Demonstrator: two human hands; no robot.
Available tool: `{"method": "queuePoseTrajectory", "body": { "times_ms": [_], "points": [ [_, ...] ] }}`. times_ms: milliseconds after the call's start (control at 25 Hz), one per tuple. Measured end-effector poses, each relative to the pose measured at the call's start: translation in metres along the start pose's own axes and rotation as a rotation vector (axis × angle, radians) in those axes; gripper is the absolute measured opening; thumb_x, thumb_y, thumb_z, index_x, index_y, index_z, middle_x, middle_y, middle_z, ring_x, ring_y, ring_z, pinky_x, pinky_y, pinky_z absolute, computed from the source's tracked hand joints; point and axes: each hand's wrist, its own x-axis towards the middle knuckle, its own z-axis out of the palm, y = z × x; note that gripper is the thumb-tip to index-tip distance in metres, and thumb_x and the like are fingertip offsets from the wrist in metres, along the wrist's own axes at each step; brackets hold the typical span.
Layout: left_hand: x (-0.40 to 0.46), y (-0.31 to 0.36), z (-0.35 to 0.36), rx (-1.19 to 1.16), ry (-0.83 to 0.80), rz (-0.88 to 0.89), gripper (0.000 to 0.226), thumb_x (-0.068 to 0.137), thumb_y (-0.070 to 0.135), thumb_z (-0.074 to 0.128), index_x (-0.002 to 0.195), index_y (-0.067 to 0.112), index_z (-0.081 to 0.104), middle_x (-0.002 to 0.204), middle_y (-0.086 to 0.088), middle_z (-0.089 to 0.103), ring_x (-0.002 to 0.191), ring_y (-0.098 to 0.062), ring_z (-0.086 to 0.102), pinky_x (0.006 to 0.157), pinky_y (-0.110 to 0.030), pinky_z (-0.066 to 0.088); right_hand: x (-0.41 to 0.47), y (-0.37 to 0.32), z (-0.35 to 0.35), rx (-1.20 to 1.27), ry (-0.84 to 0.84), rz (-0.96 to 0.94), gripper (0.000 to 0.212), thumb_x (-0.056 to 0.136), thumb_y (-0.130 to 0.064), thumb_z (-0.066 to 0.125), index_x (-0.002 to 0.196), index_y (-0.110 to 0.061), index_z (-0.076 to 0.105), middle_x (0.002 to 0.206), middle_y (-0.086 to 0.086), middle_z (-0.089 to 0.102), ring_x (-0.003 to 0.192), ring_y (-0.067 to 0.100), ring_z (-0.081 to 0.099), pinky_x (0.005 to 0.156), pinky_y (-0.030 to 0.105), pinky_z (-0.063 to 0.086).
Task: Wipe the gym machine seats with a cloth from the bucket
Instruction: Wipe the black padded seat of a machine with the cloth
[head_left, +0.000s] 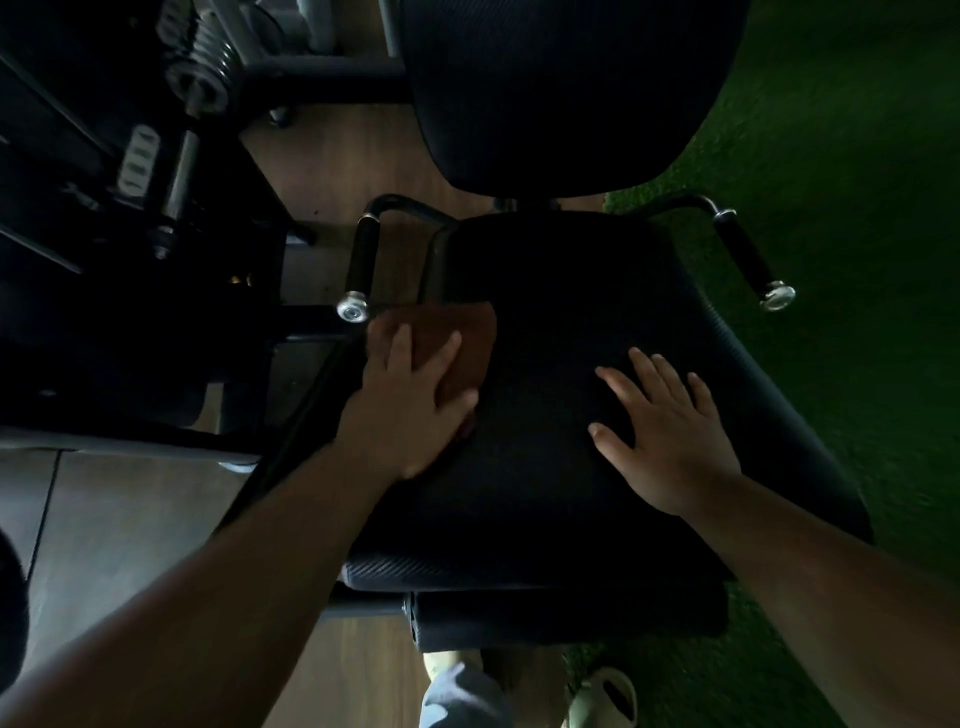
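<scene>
A brown cloth (447, 343) is pressed flat on the left side of the black seat (545, 467) by the left hand (405, 410). The fingers (400, 343) of that hand are held straight and spread over the cloth. The cloth is not pinched or bunched up; it is only pushed down under the palm. It lies near the left edge of the seat, just beside the left handle (361, 260).

The right hand (660, 431) is laid flat on the right part of the seat. Its fingers (644, 369) are open and spread, and nothing is held in them. It looks as if the seat is being steadied, or leaned on, by this hand.

The wiping of this seat seems to be under way. The picture is dark, so it cannot be told which parts of the seat are already wet or clean. The cloth sits at the left side, so the middle and the right side, where the right hand rests, may be left to wipe. The backrest (566, 88) above the seat is not being touched. The right handle (748, 254) is not being touched either.

No bucket can be seen here. Other seats cannot be seen, so how many are left cannot be told. Wooden floor (130, 519) is seen on the left and green turf (857, 182) on the right.
</scene>
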Motion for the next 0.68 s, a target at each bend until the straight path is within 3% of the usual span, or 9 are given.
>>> {"method": "queuePoseTrajectory", "body": {
  "times_ms": [80,160,280,400,480,560,600,680],
  "points": [
    [-0.077,0.011,0.011,0.141,0.09,0.164,0.069,0.087,0.075,0.028,0.151,0.055,0.013,0.166,-0.006,0.014,0.146,-0.046,0.022,0.109,-0.062,0.032,0.001,0.0,0.001,-0.011,-0.002,0.012,0.075,0.085,-0.072,0.012,0.154,-0.044,0.004,0.168,-0.001,-0.007,0.154,0.017,-0.011,0.124,0.047,-0.003],
    [-0.107,0.024,0.021,0.182,0.074,0.192,0.067,0.089,0.075,0.024,0.151,0.055,0.015,0.165,-0.004,0.019,0.146,-0.046,0.023,0.106,-0.068,0.029,0.001,0.0,0.002,-0.015,-0.005,0.01,0.074,0.086,-0.072,0.012,0.154,-0.044,0.004,0.168,-0.001,-0.007,0.154,0.018,-0.011,0.124,0.047,-0.003],
    [-0.05,0.061,0.019,0.174,0.017,0.138,0.065,0.087,0.078,0.014,0.148,0.06,-0.001,0.167,0.003,-0.003,0.15,-0.042,0.0,0.112,-0.07,0.013,0.002,0.003,0.002,0.023,-0.008,-0.003,0.073,0.086,-0.068,0.011,0.155,-0.043,0.006,0.168,-0.001,-0.007,0.154,0.017,-0.011,0.124,0.047,-0.003],
    [0.011,0.088,0.009,0.111,-0.101,0.045,0.062,0.091,0.075,0.019,0.147,0.061,-0.004,0.166,0.008,-0.014,0.15,-0.038,-0.014,0.114,-0.069,-0.001,0.004,0.006,0.002,0.046,0.008,-0.021,0.07,0.088,-0.063,0.014,0.155,-0.042,0.009,0.168,-0.001,-0.004,0.154,0.018,-0.009,0.124,0.046,-0.003],
    [-0.012,0.085,0.014,0.152,-0.063,0.079,0.061,0.093,0.072,0.021,0.148,0.061,-0.003,0.167,0.007,-0.008,0.151,-0.037,-0.007,0.115,-0.067,0.005,0.003,0.006,0.001,0.057,-0.005,-0.029,0.068,0.09,-0.061,0.018,0.155,-0.041,0.01,0.168,0.0,-0.003,0.154,0.019,-0.007,0.124,0.047,-0.002],
    [-0.075,0.071,0.025,0.238,0.092,0.17,0.061,0.091,0.07,0.025,0.149,0.06,0.005,0.167,0.006,0.01,0.15,-0.038,0.013,0.113,-0.064,0.02,0.002,0.006,-0.001,0.067,-0.024,-0.033,0.065,0.094,-0.06,0.021,0.155,-0.041,0.009,0.168,0.0,-0.004,0.154,0.02,-0.007,0.124,0.048,-0.001],
    [-0.101,0.059,0.026,0.237,0.158,0.163,0.063,0.089,0.07,0.026,0.149,0.06,0.01,0.165,0.005,0.019,0.148,-0.038,0.023,0.11,-0.063,0.028,0.003,0.006,-0.001,0.062,-0.017,-0.036,0.065,0.094,-0.06,0.021,0.155,-0.041,0.009,0.168,0.001,-0.003,0.154,0.021,-0.007,0.124,0.049,-0.001],
    [-0.098,0.027,0.026,0.253,0.115,0.035,0.066,0.085,0.073,0.022,0.149,0.06,0.011,0.164,0.006,0.021,0.146,-0.038,0.028,0.107,-0.062,0.033,0.003,0.005,0.001,0.047,0.017,-0.049,0.066,0.092,-0.062,0.018,0.155,-0.04,0.01,0.168,0.002,0.0,0.154,0.023,-0.004,0.124,0.05,0.001]
  ]
}}
